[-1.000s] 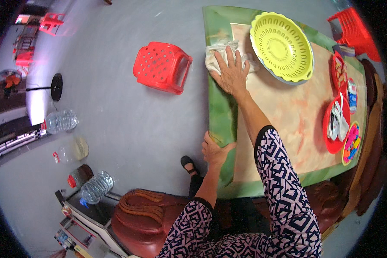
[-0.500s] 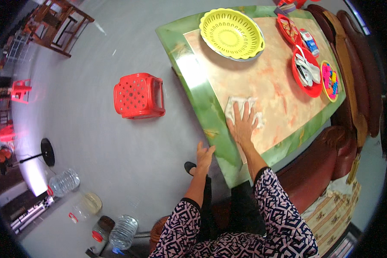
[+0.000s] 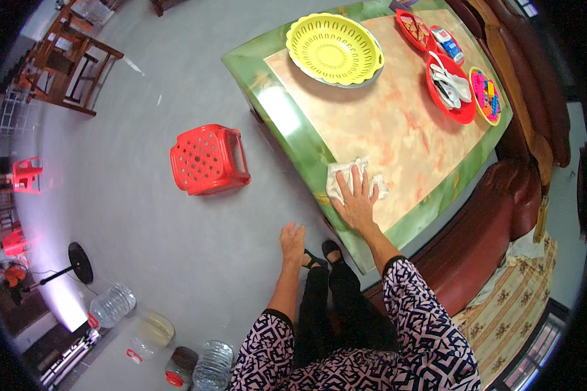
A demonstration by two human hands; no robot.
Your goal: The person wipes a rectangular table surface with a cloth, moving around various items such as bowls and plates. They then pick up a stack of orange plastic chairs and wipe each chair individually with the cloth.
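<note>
My right hand (image 3: 357, 207) lies with fingers spread on a crumpled white cloth (image 3: 336, 179), pressing it onto the table (image 3: 398, 124) near its front-left corner. The tabletop has a peach marbled middle and a green marbled border. My left hand (image 3: 293, 241) hangs in the air left of the table edge, its fingers loosely bent and nothing seen in it. A yellow slotted basket (image 3: 332, 57) stands at the far left of the tabletop. On the right side are a red bowl (image 3: 462, 116) of white spoons (image 3: 451, 85) and a yellow-rimmed basket (image 3: 486, 98) of colourful pieces.
A red plastic stool (image 3: 205, 159) stands on the grey floor left of the table. A red dish (image 3: 414, 29) and a blue-and-white container (image 3: 448, 45) are at the far right. A brown sofa (image 3: 463, 241) borders the right side. Large clear bottles (image 3: 113, 304) stand lower left.
My right hand and the cloth have slid toward the table's left edge, onto the green border. My left hand has drawn back and its fingers are more bent. The view has shifted.
</note>
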